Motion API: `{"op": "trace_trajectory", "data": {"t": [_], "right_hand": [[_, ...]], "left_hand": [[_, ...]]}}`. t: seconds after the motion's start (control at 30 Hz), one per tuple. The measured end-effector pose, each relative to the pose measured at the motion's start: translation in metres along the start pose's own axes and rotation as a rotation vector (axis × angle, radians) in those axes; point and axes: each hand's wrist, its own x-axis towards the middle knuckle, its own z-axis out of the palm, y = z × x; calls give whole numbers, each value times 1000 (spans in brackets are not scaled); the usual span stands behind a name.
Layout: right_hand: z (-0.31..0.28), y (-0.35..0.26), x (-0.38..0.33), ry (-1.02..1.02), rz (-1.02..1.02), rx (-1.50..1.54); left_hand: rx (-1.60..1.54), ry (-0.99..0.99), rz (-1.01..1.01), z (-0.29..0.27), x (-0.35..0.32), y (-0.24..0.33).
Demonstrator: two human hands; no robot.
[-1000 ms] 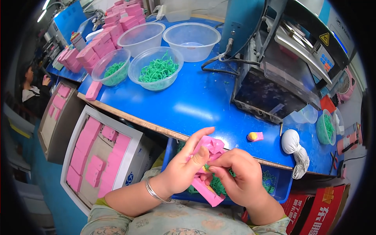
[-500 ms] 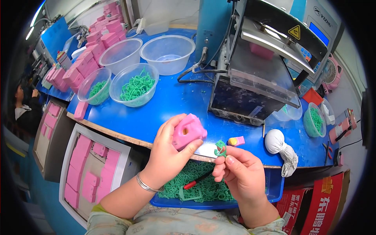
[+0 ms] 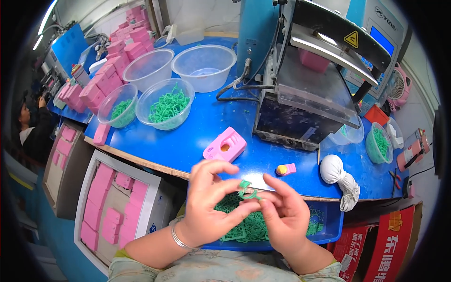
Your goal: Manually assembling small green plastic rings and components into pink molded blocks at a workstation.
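Head view. Left hand [image 3: 211, 202] and right hand [image 3: 282, 214]: both pinch one small green rubber piece [image 3: 246, 189] between their fingertips, held in the air just below the near edge of the blue table [image 3: 197, 136]. The piece is looped and partly hidden by fingers; its long axis cannot be told.

Below the hands: blue tray [image 3: 329, 228] of loose green pieces.

On the table, just beyond the hands: pink case [image 3: 224, 144], long axis running from near-left to far-right; small pink and yellow part [image 3: 286, 168]; white cloth bag [image 3: 334, 170].

Farther back: bowl of green pieces [image 3: 165, 109], press machine [image 3: 310, 84].
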Motion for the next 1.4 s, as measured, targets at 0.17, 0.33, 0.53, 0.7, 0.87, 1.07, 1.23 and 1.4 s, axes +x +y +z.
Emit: {"op": "trace_trajectory", "data": {"t": [0.17,0.33,0.53,0.7,0.87,1.07,1.23,1.4], "right_hand": [[3,-1,-1,-106,-179,-367],[3,2,-1,-89,-228,-361],[4,-10,2,-63,295,246],[-5,14,0,-208,672,250],[-26,1,-15,-97,-8,-312],[-60,-30,2,69,-600,-800],[-202,-72,37,939,-508,-1060],[-300,-105,35,921,-73,-1100]], "left_hand": [[-408,-3,-182,6,-9,2],[-445,-6,-267,6,-14,7],[106,-11,204,-5,-16,4],[247,182,500,-10,-20,18],[-249,-228,-5,10,-4,12],[430,-112,235,9,19,19],[807,-47,-74,4,40,-22],[388,-107,-198,-6,34,-32]]}}
